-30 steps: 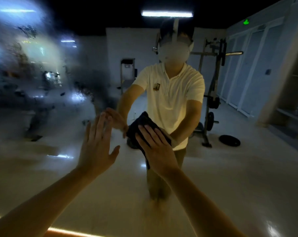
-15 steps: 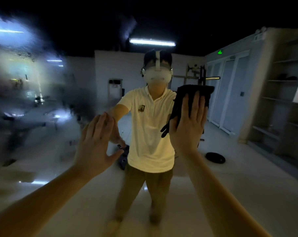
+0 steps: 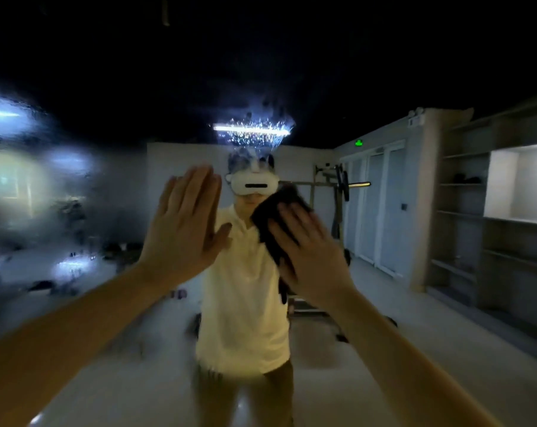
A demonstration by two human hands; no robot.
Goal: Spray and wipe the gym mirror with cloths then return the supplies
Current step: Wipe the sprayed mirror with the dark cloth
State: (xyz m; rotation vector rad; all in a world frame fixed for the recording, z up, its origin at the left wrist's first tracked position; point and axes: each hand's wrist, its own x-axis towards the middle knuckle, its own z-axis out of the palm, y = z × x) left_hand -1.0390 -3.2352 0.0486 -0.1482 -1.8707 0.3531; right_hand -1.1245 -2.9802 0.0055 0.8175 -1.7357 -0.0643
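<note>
Dim gym mirror (image 3: 54, 217) shows haze left of the flat left hand (image 3: 184, 229), fingers straight. The right hand (image 3: 310, 257), fingers also straight, presses the dark cloth (image 3: 268, 217) on glass. Droplets (image 3: 255, 134) above could be missed, and the bare palm may smudge.

The mirror (image 3: 446, 303) lies open to the left, where mist (image 3: 61, 229) covers it, and to the right of the cloth (image 3: 270, 217), while the left hand (image 3: 181, 229), flat on the glass just beside the cloth, bars a leftward sweep.
</note>
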